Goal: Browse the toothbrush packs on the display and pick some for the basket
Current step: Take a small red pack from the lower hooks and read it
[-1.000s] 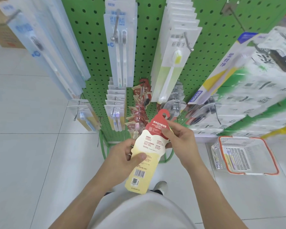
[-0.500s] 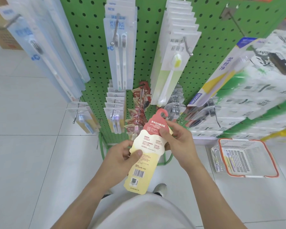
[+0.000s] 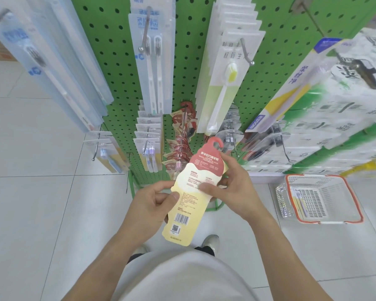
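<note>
**Head view: both hands on one toothbrush pack**

Head camera looked down over my grey shirt (image 3: 182,279) and the toes of my shoes (image 3: 211,241) on the white tiled floor (image 3: 41,213). I held a bottle-shaped toothbrush pack (image 3: 188,205) with its printed back toward me, red at the hooked top, cream below, barcode and QR code near the bottom edge. My left hand (image 3: 152,205) gripped its left edge, thumb pressed on the card face and fingers curled behind. My right hand (image 3: 230,190) pinched the right side higher up, thumb lying across the middle of the card, the other fingers wrapped behind it.

Past the pack stood the green pegboard display (image 3: 109,68). A row of matching red packs (image 3: 180,146) hung on a low hook just beyond my hands, with small twin-brush packs (image 3: 149,148) to their left. Higher up hung a pale blue two-brush pack (image 3: 152,61) and a pack with a yellow-headed brush (image 3: 228,83).

On the floor to my right sat the white basket with an orange rim (image 3: 356,203), holding one toothbrush pack (image 3: 300,203) against its left side.
</note>
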Demonstrator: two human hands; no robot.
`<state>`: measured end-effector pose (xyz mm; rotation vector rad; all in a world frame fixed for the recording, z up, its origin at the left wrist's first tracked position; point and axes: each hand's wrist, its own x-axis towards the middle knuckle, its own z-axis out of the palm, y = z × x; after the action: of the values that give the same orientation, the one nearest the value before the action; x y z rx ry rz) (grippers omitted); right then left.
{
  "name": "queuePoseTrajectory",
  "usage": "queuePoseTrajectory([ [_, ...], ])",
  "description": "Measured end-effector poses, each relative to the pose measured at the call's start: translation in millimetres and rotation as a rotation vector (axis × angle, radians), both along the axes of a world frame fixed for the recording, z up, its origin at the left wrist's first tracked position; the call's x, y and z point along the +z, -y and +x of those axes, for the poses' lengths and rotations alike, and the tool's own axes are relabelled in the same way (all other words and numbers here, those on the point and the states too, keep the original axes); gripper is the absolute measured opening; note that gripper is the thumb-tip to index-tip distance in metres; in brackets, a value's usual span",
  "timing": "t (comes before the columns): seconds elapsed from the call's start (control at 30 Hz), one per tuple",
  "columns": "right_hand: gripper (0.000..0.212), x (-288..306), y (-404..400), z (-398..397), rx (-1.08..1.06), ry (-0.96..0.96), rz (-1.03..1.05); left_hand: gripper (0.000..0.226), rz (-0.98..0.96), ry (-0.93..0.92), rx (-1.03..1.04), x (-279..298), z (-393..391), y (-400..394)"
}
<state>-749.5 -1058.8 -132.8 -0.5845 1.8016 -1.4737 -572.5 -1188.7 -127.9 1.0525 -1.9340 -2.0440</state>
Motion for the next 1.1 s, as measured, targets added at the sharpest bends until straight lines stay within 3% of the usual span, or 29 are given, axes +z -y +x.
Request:
queuePoseTrajectory([
  [0.1,0.079,-1.1,1.0,3.4,-0.023,-0.015,-0.048,0.018,-0.02,0.0,0.005,-0.4,0.2,1.2],
  [0.2,0.056,4.9,3.0,7.4,-0.046,0.03,-0.157,0.02,-0.005,-0.015,0.05,1.4,-1.5,1.5],
  [0.3,0.039,8.8,6.6,16.1,-0.003,0.025,-0.18,0.042,0.033,-0.069,0.124,7.2,-8.1,-0.6],
  [0.4,0.032,11.9,12.1,23.2,0.036,-0.08,-0.177,0.034,0.005,-0.13,0.171,12.3,-14.0,-0.2],
  [0.53,0.041,15.9,13.7,19.4,0.098,-0.215,-0.138,0.026,-0.027,-0.16,0.201,13.2,-18.0,3.1],
  [0.6,0.043,15.8,13.6,19.7,0.069,-0.232,-0.128,0.03,-0.163,-0.122,0.218,9.9,-18.7,2.0],
  [0.67,0.044,16.5,16.3,24.2,-0.012,-0.249,-0.149,0.037,-0.481,-0.074,0.245,9.8,-18.1,0.6],
  [0.73,0.043,18.5,20.5,30.2,-0.131,-0.248,-0.19,0.039,-0.781,-0.147,0.223,12.5,-18.8,-1.4],
  [0.8,0.041,21.9,24.8,36.3,-0.23,-0.271,-0.214,0.044,-0.879,-0.24,0.143,13.2,-19.7,-6.3],
  [0.97,0.041,27.0,34.1,54.9,-0.16,-0.3,-0.248,0.06,-0.676,-0.207,-0.007,12.8,-13.6,-13.2],
  [1.1,0.042,24.9,35.8,59.6,0.027,-0.229,-0.241,0.038,-0.411,-0.194,0.102,24.8,-11.5,-7.5],
])
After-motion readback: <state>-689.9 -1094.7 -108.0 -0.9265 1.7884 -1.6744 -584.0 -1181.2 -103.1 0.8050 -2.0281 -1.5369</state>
